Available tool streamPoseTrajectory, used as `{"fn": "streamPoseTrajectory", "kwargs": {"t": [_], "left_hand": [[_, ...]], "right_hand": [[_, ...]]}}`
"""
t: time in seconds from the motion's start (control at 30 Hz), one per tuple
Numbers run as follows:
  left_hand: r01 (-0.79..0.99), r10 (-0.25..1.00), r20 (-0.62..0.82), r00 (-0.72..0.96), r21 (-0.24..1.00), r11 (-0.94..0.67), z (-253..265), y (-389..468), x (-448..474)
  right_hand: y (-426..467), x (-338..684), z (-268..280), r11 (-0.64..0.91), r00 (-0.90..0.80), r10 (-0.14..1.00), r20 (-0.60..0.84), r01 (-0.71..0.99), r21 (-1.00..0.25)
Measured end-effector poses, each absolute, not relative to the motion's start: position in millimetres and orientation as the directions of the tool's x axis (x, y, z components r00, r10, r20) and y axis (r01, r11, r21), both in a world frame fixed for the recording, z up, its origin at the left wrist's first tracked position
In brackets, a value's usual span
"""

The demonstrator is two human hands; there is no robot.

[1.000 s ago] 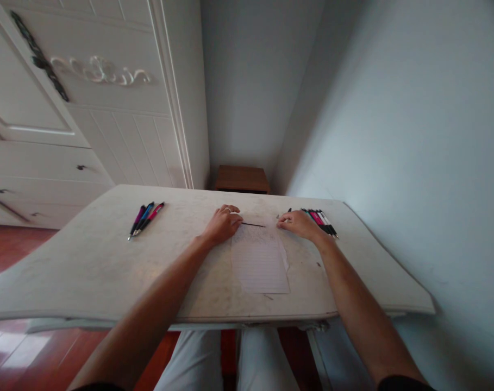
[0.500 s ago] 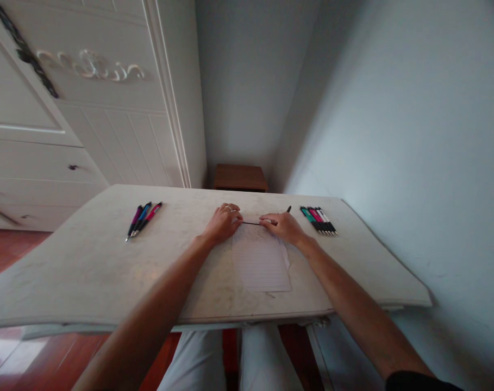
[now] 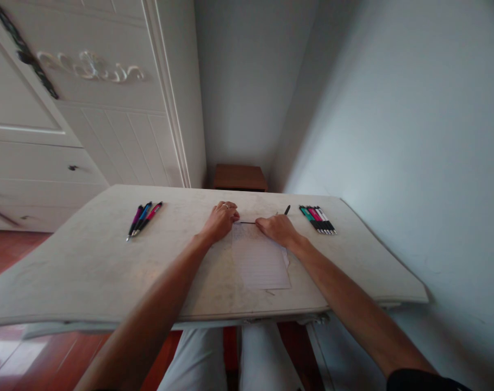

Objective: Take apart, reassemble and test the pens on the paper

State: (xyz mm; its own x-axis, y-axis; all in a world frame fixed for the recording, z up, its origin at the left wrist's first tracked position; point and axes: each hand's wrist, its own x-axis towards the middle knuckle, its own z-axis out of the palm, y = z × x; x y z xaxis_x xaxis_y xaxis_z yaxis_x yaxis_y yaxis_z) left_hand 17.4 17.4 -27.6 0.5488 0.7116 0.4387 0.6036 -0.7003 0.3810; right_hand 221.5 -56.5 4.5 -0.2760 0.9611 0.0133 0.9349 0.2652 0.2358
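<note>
A thin dark rod (image 3: 247, 222), like a pen refill, spans the gap between my two hands above the top edge of a lined sheet of paper (image 3: 261, 266). My left hand (image 3: 221, 221) is closed, its fingertips pinching the rod's left end. The other end runs into the fingers of my right hand (image 3: 277, 228), also closed. Out past the right knuckles sticks the dark end of a pen (image 3: 287, 209), its remainder hidden by the hand. Handwriting-like marks cover the upper part of the sheet.
Three pens (image 3: 144, 220) in purple, blue and red lie on the white table (image 3: 87, 260) to the left. A row of several pens (image 3: 318, 220), green, pink and white, lies to the right. Behind stand a white cabinet (image 3: 128, 141) and a small brown wooden stand (image 3: 241, 177).
Both hands have shifted slightly left with the rod. My right hand's fingers have curled further round, and the visible stretch of rod is a little shorter.
</note>
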Motion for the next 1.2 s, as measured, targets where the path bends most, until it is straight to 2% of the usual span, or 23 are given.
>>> {"fn": "streamPoseTrajectory", "kwargs": {"t": [0.23, 0.47, 1.2], "left_hand": [[0.547, 0.69, 0.548, 0.473, 0.432, -0.718, -29, 23, 13], [0.495, 0.662, 0.588, 0.466, 0.447, -0.745, -29, 24, 12], [0.499, 0.69, 0.551, 0.47, 0.479, -0.722, -26, 21, 13]], "right_hand": [[-58, 225, 6, 0.278, -0.302, 0.951, 0.065, 0.93, 0.242], [-59, 231, 8, 0.223, -0.252, 0.958, 0.138, 0.955, 0.196], [-59, 233, 11, 0.236, -0.262, 0.958, 0.117, 0.95, 0.202]]}}
